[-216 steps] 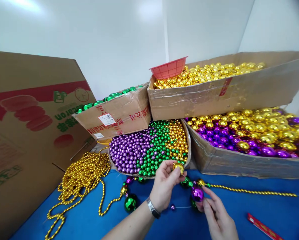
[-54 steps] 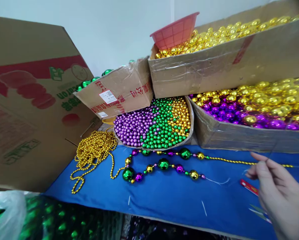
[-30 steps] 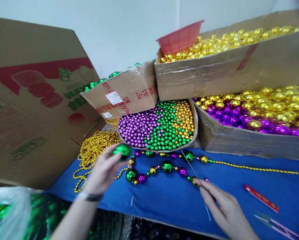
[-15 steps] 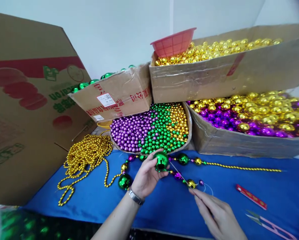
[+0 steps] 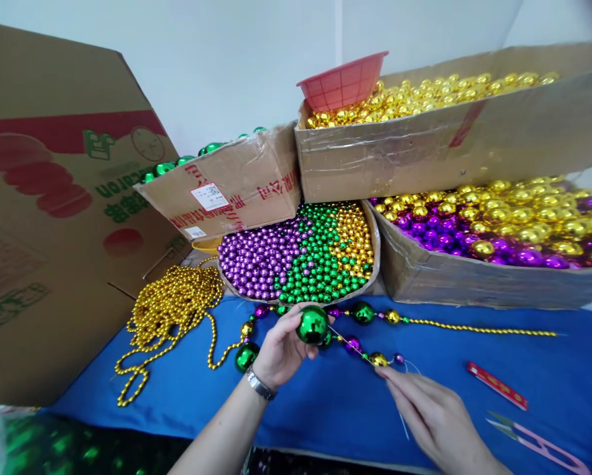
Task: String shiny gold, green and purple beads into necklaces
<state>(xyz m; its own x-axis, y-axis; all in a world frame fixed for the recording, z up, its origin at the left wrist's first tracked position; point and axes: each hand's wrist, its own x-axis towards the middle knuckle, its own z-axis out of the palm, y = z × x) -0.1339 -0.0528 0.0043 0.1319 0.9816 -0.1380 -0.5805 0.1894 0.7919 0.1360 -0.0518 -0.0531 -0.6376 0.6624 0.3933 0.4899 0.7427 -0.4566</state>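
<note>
My left hand (image 5: pixel 282 353), closed around a big shiny green bead (image 5: pixel 312 325), is above the blue cloth. In my right hand (image 5: pixel 427 409) a long thin needle (image 5: pixel 346 342) is pinched, its far end at the green bead's right side; whether it is inside the hole I cannot tell. White thread (image 5: pixel 405 425) hangs by the right fingers. Behind both hands lies a bead garland (image 5: pixel 362 313) of green, purple and gold beads. A small purple bead (image 5: pixel 399 359) shows just above my right fingertips.
A heap of gold bead chain (image 5: pixel 174 303) lies left. Behind stand a tray of small beads (image 5: pixel 256 264) and cardboard boxes (image 5: pixel 424 155) of larger beads, with a red basket (image 5: pixel 342 86) on top. Thread snips (image 5: pixel 540 445) and a red packet (image 5: pixel 497 386) lie right.
My left hand and the green bead have shifted slightly left and down. The thread by my right hand now hangs lower. My right hand stays in nearly the same place.
</note>
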